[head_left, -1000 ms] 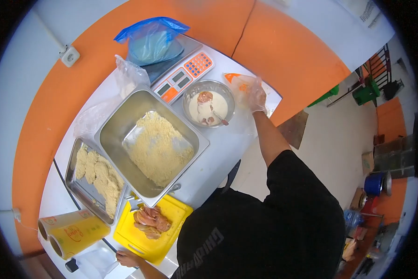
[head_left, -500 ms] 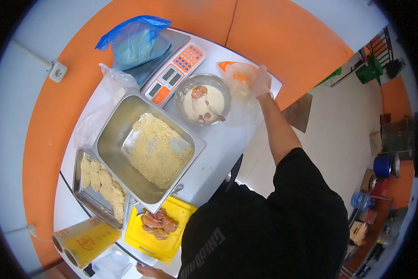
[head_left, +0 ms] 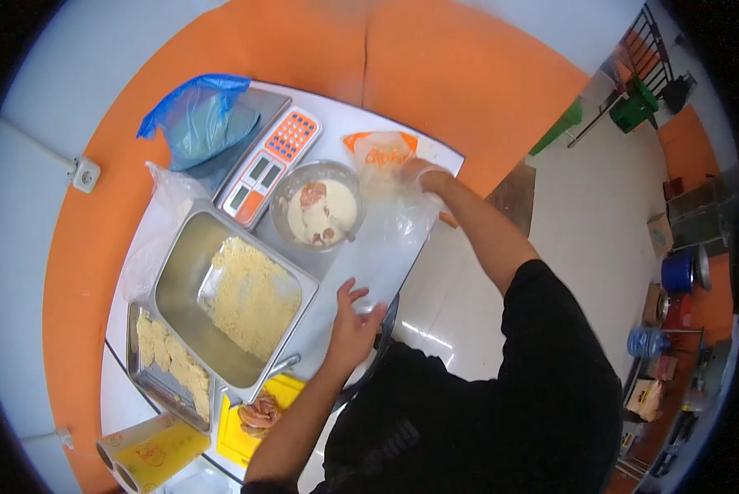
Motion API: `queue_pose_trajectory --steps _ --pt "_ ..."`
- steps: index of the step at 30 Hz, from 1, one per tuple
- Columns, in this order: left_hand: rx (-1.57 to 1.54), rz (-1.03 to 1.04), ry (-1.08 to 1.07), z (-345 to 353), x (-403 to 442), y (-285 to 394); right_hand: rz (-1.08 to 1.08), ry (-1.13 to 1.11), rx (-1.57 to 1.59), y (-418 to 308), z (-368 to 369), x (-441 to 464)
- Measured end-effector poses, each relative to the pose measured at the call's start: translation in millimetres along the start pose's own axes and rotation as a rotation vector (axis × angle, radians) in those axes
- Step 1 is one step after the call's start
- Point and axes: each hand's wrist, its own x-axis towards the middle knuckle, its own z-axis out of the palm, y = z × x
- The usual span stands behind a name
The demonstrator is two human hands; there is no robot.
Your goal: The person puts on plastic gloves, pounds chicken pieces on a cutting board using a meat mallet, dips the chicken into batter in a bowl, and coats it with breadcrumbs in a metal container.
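My right hand (head_left: 424,174) is at the far corner of the table, its fingers closed on a clear plastic bag (head_left: 379,165) with orange print. Some clear film covers part of the fingers and spreads over the table edge. My left hand (head_left: 355,328) hangs over the near edge, empty, fingers apart. Left of the bag stands a metal bowl (head_left: 285,232) of pale batter with pieces of raw meat (head_left: 313,195) in it. A deep steel pan (head_left: 180,284) holds yellowish crumbly breading (head_left: 250,296); it lies beyond my left hand.
A scale (head_left: 262,173) stands behind the bowl, near a blue plastic bag (head_left: 205,123). Coated pieces lie on a steel tray (head_left: 164,393). Raw meat (head_left: 260,414) rests on a yellow cutting board (head_left: 234,432), partly behind my left forearm. Yellow printed paper cups (head_left: 155,453) lie close by.
My left hand has come up from the bottom edge to the middle of the near table side. My right hand has shifted toward the printed bag, and more clear film now spreads beneath it.
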Motion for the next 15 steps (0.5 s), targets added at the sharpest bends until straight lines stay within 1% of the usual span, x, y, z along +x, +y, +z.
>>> queue_pose_trajectory --steps 2,4,5,8,11,14,15 --pt "-0.153 -0.225 0.13 30.6 57.0 -3.6 -0.076 -0.057 0.088 6.1 4.9 8.3" --pt "-0.151 -0.251 0.065 37.2 115.3 -44.6 -0.084 0.038 0.133 3.3 12.9 12.1" --pt "-0.149 -0.266 0.031 40.4 132.1 -53.6 -0.087 0.062 0.157 1.0 13.9 11.2" --pt "-0.275 -0.279 0.064 49.0 135.9 -35.9 -0.048 0.099 0.199 -11.4 13.7 8.5" --pt "-0.235 -0.113 -0.098 60.0 122.6 -24.6 0.001 0.164 0.242 -27.3 13.0 6.7" --pt "-0.207 -0.04 -0.117 73.1 114.1 -5.9 0.026 0.205 0.268 -49.9 2.8 -1.6" --pt "-0.198 -0.045 -0.118 73.4 111.7 1.5 0.028 0.192 0.257 -59.8 -4.4 -5.0"
